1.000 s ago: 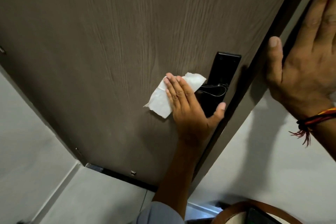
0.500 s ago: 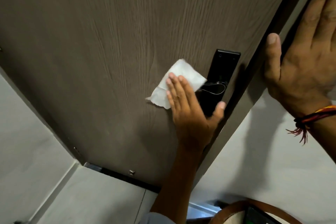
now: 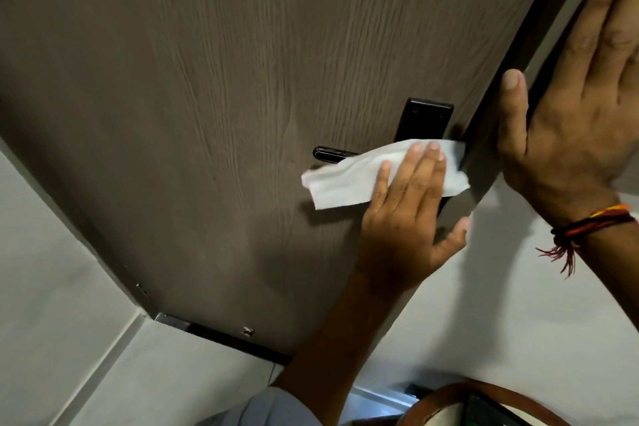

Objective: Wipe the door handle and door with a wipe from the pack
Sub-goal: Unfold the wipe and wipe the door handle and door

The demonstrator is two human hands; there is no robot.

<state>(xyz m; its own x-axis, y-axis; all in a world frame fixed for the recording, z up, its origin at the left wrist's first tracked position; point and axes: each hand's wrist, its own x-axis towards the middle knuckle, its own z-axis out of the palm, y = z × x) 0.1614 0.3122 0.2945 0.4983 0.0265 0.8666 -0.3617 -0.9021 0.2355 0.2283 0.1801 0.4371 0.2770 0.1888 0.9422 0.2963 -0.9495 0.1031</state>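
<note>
A brown wood-grain door (image 3: 207,114) fills most of the head view. Its black lock plate (image 3: 427,117) sits near the right edge, and a black lever handle (image 3: 328,153) sticks out to the left. My left hand (image 3: 404,218) presses a white wipe (image 3: 345,183) flat against the plate and the root of the lever, fingers straight, thumb spread to the right. The wipe hides the lower part of the plate. My right hand (image 3: 570,121) lies flat against the door's dark right edge with its thumb on that edge. The wipe pack is not in view.
A grey wall (image 3: 52,287) runs along the left, and a pale wall (image 3: 501,322) lies right of the door. A metal strip (image 3: 173,322) marks the door's bottom corner. A brown round rim (image 3: 449,398) shows at the bottom right. A thread bracelet (image 3: 594,221) circles my right wrist.
My left hand has slid the wipe to the right, from the door panel beside the lever onto the lock plate. The lever's left end now shows. My right hand has stayed in place.
</note>
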